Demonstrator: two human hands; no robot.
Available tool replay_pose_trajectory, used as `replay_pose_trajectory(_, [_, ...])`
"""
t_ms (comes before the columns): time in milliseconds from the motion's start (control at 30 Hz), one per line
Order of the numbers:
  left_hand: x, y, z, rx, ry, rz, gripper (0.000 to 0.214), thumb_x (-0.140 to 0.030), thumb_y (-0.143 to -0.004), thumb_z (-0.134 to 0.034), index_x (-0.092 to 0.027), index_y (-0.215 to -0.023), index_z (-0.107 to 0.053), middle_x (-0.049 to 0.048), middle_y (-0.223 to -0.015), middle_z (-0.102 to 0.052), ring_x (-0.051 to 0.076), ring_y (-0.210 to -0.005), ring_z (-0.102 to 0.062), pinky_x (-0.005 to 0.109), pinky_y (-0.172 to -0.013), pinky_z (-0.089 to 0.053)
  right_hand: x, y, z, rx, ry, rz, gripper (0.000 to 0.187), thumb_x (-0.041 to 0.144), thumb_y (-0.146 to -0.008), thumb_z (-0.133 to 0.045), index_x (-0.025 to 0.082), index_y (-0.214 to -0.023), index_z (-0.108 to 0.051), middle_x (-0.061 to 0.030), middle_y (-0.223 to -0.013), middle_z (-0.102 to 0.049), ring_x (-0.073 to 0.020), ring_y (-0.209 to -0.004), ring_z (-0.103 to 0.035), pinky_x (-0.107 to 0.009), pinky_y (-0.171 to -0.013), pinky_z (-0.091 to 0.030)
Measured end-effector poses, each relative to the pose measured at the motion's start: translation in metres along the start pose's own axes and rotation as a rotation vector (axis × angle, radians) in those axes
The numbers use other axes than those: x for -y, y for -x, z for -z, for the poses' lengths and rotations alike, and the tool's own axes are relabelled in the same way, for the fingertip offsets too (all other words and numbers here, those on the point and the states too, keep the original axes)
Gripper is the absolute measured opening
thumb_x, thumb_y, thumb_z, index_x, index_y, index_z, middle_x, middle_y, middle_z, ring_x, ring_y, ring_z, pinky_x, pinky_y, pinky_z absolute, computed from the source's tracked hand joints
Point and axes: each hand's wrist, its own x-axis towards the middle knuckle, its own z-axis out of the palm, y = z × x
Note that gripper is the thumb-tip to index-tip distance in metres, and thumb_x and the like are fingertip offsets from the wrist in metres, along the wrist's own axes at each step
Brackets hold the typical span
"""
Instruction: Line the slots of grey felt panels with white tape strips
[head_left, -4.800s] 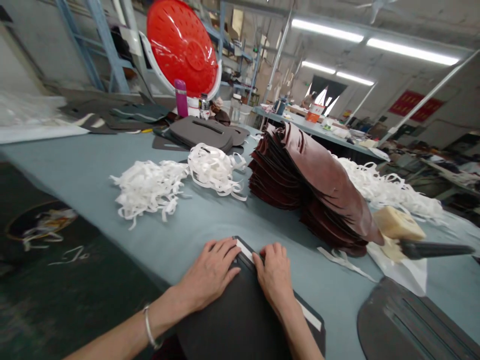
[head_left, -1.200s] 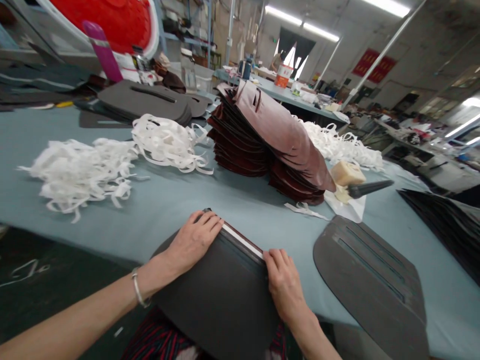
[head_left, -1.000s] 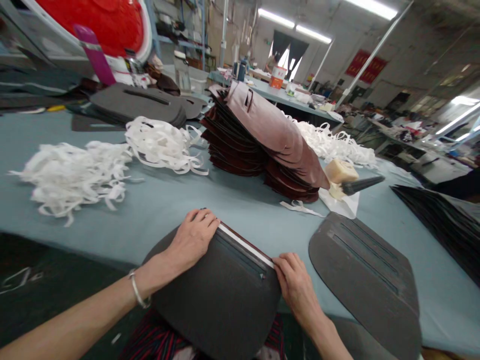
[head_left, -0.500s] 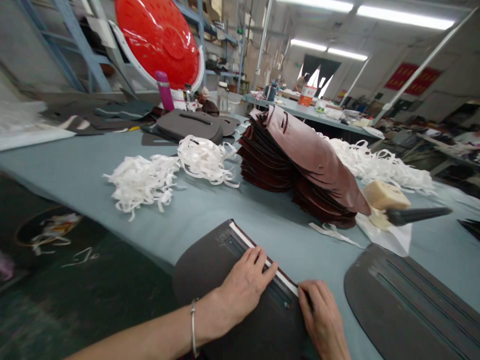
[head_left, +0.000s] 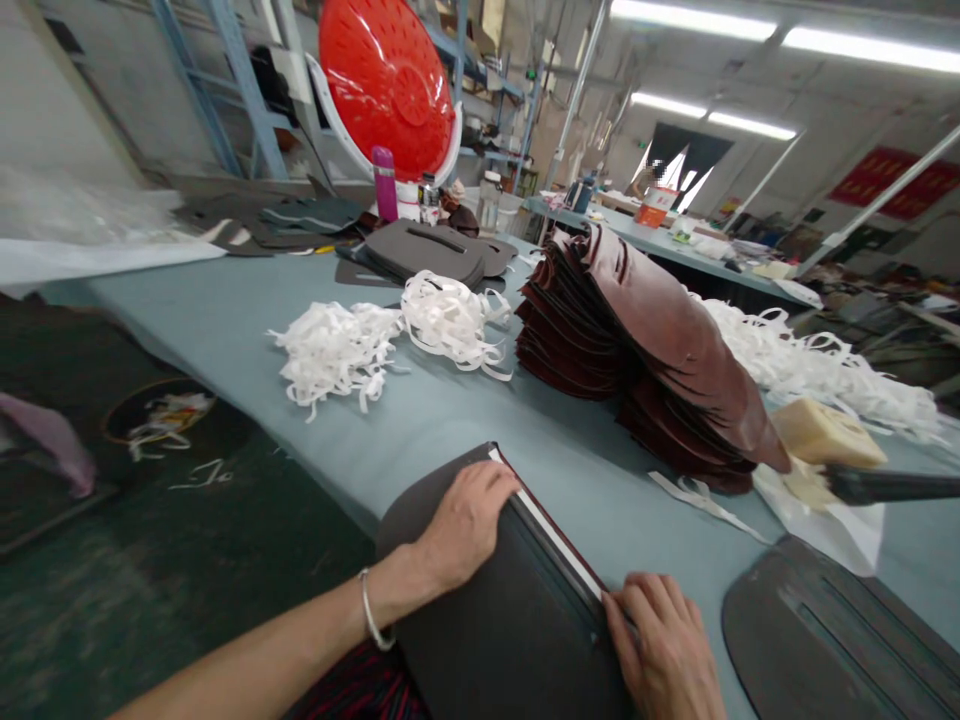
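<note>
A dark grey, round-cornered panel [head_left: 517, 620] that looks like leather lies in front of me, partly over the table edge. A white tape strip [head_left: 551, 530] runs along its straight far edge, with a thin dark red-brown border beyond it. My left hand [head_left: 469, 515], fingers bent and close together, presses on the strip's upper-left end by the corner. At the strip's lower-right end, my right hand [head_left: 660, 635] is closed with thumb and fingers at the panel's edge; the fingertips' exact hold is partly hidden. A long slot lies beside the strip.
Behind the panel stands a stack of red-brown leather pieces [head_left: 660, 340]. White tape piles [head_left: 334, 350] lie left of it. A second grey panel [head_left: 847, 630] rests at right, near a yellowish block [head_left: 829, 430] and a dark-handled brush [head_left: 892, 485]. A bin [head_left: 161, 415] stands on the floor.
My left hand has slid along the tape strip toward its upper-left end, uncovering the middle. The right hand stays at the other end. The view has turned somewhat to the left.
</note>
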Motion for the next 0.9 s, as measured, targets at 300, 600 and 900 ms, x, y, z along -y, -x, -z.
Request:
replay_pose_trajectory(300, [0.067, 0.008, 0.041, -0.099, -0.144, 0.207, 0.011, -0.020, -0.089, -0.048, -0.021, -0.097, -0.056, 0.0053, -0.102, -0.058, 0.022, -0.101, -0.051, 0.042, -0.090, -0.041, 0.025, -0.069, -0.052, 0.032, -0.053, -0.029, 0.015, 0.017, -0.089, -0.045, 0.021, -0.087, -0.059, -0.0066, -0.086, -0.059, -0.0234, -0.080, -0.052, -0.034, -0.066, -0.036])
replay_pose_trajectory(600, [0.082, 0.017, 0.060, -0.533, 0.031, 0.373, 0.023, -0.011, -0.090, -0.034, -0.021, -0.100, -0.052, 0.0056, -0.102, -0.055, 0.019, -0.101, -0.052, 0.039, -0.093, -0.043, 0.102, -0.194, -0.066, 0.166, -0.789, -0.105, 0.016, 0.030, -0.087, -0.051, 0.023, -0.081, -0.064, -0.0033, -0.078, -0.062, -0.0185, -0.073, -0.056, -0.031, -0.069, -0.039])
replay_pose_trajectory(900, [0.132, 0.018, 0.110, -0.798, -0.286, 0.406, 0.041, -0.005, -0.083, -0.034, -0.017, -0.122, -0.041, 0.0119, -0.120, -0.052, 0.023, -0.118, -0.046, 0.045, -0.103, -0.034, 0.219, -0.293, -0.131, 0.347, -1.502, -0.713, 0.027, 0.046, -0.072, -0.057, 0.021, -0.065, -0.049, 0.0075, -0.044, -0.042, -0.0073, -0.036, -0.036, -0.021, -0.036, -0.025])
